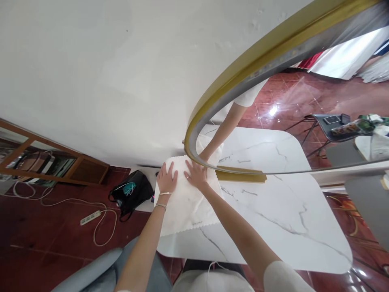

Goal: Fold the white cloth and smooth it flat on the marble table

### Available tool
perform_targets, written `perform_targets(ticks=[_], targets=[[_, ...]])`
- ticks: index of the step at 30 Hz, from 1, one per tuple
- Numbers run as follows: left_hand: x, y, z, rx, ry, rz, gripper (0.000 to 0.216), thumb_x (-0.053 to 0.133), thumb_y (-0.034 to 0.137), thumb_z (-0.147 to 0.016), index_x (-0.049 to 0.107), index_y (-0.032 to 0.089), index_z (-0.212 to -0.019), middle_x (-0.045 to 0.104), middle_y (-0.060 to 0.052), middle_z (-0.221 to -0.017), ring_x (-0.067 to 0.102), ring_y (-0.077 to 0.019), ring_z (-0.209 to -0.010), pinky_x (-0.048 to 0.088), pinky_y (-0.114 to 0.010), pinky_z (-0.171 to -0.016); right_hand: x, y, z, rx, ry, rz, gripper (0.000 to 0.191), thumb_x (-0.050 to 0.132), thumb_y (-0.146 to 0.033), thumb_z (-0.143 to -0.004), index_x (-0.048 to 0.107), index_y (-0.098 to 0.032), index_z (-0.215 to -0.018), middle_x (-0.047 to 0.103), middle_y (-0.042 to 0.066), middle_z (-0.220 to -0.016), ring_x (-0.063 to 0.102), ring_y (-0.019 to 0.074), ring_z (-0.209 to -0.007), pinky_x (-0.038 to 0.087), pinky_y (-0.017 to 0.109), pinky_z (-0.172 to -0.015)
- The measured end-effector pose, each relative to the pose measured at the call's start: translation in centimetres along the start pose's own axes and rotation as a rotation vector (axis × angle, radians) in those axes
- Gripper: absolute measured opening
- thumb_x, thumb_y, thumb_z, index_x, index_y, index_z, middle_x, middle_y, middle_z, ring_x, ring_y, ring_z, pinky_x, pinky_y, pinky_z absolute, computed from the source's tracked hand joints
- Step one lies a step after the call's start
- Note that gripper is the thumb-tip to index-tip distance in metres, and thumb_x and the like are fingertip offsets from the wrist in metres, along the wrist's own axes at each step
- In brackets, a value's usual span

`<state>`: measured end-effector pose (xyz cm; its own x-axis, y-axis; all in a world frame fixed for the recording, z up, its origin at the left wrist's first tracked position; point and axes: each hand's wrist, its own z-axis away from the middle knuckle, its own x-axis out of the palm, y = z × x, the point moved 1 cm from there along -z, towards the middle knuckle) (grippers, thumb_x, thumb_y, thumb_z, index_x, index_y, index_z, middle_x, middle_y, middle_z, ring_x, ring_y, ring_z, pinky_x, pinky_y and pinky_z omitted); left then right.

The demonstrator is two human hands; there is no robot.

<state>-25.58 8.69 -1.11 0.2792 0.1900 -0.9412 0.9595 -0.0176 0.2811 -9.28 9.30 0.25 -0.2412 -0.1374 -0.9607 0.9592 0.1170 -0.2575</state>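
Note:
A cream cloth point(185, 209) with a zigzag edge lies spread over the left end of a white marble-patterned table point(273, 227). My left hand point(167, 178) rests flat on its far left part, fingers spread, with bands around the wrist. Beside it my right hand point(196, 174) also presses flat on the cloth, fingers apart and a ring on one finger. Close to the right hand's fingers stands a large gold-rimmed mirror point(243, 65), which reflects an arm and the table. A gold base bar point(243, 175) sits under the mirror on the tabletop.
A white wall point(91, 81) rises behind the table. On the red tiled floor to the left are a black bag point(133, 190), a power strip point(90, 217) with a looping cord and a wooden shelf point(88, 169). A grey chair point(100, 267) stands near my left side.

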Motion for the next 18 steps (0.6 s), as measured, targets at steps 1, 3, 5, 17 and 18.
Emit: perform_targets(ticks=[1, 3, 5, 17, 18], targets=[[-0.3, -0.6, 1.1, -0.025, -0.002, -0.003, 0.05, 0.043, 0.042, -0.093, 0.046, 0.025, -0.14, 0.039, -0.013, -0.149, 0.042, -0.0317, -0.133, 0.038, -0.048, -0.106, 0.2, -0.5, 0.5, -0.057, 0.001, 0.0, 0.059, 0.032, -0.052, -0.095, 0.025, -0.032, -0.15, 0.023, 0.005, -0.157, 0.021, 0.0355, -0.14, 0.019, 0.065, -0.106], [-1.1, -1.5, 3.9, -0.054, 0.019, -0.016, 0.051, 0.04, 0.043, -0.094, 0.045, 0.023, -0.141, 0.038, -0.014, -0.149, 0.039, -0.0314, -0.135, 0.038, -0.047, -0.107, 0.6, -1.5, 2.0, -0.182, 0.013, -0.007, 0.059, 0.032, -0.057, -0.094, 0.025, -0.035, -0.149, 0.015, 0.001, -0.159, 0.009, 0.035, -0.144, 0.008, 0.067, -0.109], [-1.7, -1.9, 7.3, -0.069, 0.072, -0.039, 0.052, 0.037, 0.042, -0.096, 0.043, 0.02, -0.142, 0.034, -0.014, -0.152, 0.03, -0.0317, -0.141, 0.035, -0.049, -0.109, 1.2, -2.3, 4.2, -0.305, 0.036, -0.027, 0.06, 0.031, -0.059, -0.094, 0.027, -0.036, -0.148, 0.015, 0.0, -0.159, 0.004, 0.035, -0.145, -0.001, 0.068, -0.109], [-1.5, 1.2, 7.9, 0.319, -0.104, -0.035, 0.063, 0.048, 0.055, -0.089, 0.039, 0.027, -0.145, 0.024, -0.011, -0.157, 0.023, -0.0315, -0.144, 0.017, -0.052, -0.116, 2.9, 1.4, 15.0, -0.294, 0.217, -0.027, 0.06, 0.038, -0.043, -0.096, 0.025, -0.021, -0.15, 0.022, 0.009, -0.157, 0.013, 0.0299, -0.145, 0.011, 0.057, -0.115], [-1.1, 1.7, 6.3, 0.338, -0.116, -0.027, 0.062, 0.048, 0.054, -0.089, 0.039, 0.028, -0.144, 0.024, -0.01, -0.156, 0.023, -0.0312, -0.144, 0.016, -0.052, -0.116, 2.7, 1.8, 14.5, -0.251, 0.221, -0.019, 0.06, 0.038, -0.043, -0.096, 0.026, -0.021, -0.15, 0.022, 0.009, -0.157, 0.013, 0.0303, -0.145, 0.011, 0.057, -0.115]])
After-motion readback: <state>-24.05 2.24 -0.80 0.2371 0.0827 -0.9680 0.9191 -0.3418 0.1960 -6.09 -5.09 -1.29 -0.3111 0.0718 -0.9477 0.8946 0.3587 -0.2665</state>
